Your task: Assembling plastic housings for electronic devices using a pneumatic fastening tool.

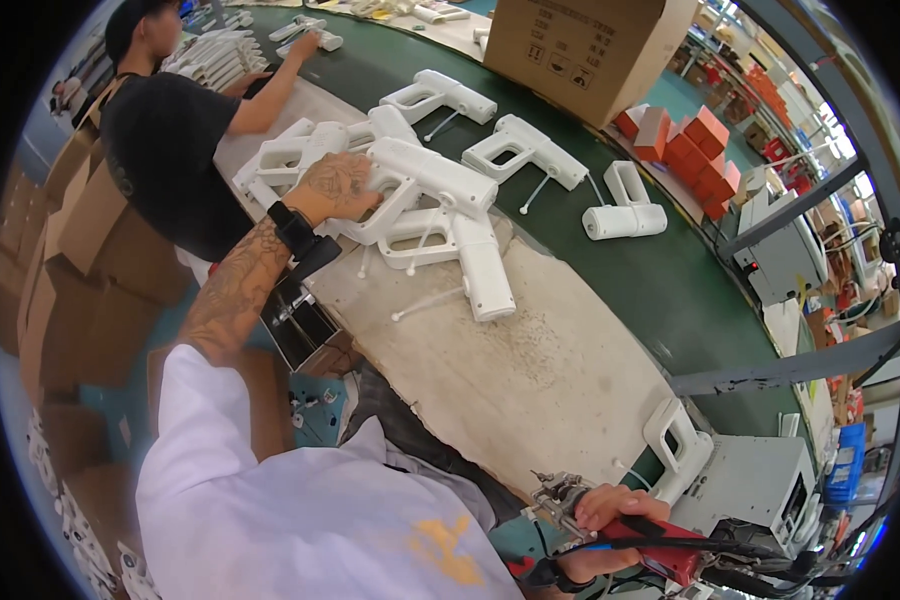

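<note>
My left hand (340, 188) is closed around the looped grip of a white gun-shaped plastic housing (438, 176). It sits at the edge of a pile of similar housings on the worn tan board (530, 330). Under it lies another white housing (482, 262), a thin white lead with a rounded tip trailing from the pile. At the lower right, my right hand (615, 508) grips a red-bodied handheld tool (660, 552) with a metal head (562, 497) and dark cables; its exact kind I cannot make out. Beyond that hand another white housing (678, 450) stands near the board's end.
A green conveyor belt (630, 275) runs behind the board, carrying several white housings (526, 152). A large cardboard box (575, 50) stands beyond it. At the right are a grey metal box (755, 485) and a grey frame bar (790, 365). A co-worker (175, 130) works at the upper left.
</note>
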`<state>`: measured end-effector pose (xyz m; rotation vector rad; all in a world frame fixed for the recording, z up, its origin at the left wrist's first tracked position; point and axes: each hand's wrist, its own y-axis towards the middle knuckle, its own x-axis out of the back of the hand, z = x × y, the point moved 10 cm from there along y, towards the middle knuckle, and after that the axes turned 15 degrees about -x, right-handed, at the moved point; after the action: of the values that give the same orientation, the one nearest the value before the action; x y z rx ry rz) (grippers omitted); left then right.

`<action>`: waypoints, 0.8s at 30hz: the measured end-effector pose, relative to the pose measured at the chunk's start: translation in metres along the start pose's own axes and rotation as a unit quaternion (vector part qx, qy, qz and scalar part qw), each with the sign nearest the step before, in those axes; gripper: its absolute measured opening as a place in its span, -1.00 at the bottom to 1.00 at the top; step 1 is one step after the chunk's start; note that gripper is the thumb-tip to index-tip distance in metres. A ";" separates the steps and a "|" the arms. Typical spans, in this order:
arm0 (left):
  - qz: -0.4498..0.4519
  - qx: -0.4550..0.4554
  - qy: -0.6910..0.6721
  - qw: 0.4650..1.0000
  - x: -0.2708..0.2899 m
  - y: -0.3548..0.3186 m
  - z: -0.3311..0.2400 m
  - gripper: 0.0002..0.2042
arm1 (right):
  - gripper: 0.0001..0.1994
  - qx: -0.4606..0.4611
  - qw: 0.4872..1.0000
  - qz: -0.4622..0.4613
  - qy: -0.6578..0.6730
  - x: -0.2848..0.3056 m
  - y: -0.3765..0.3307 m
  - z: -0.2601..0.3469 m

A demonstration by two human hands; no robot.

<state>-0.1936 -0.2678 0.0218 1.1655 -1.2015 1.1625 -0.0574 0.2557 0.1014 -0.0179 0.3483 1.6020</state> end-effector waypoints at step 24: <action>0.364 -0.042 -0.264 0.892 -0.129 0.313 -0.066 -0.47 | -0.43 0.010 0.965 0.240 0.108 0.031 0.022 0.000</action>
<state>-0.5051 -0.1877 -0.1010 1.0115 -2.2177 1.3421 -0.0811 0.2857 0.0989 -0.1004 0.5698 2.0838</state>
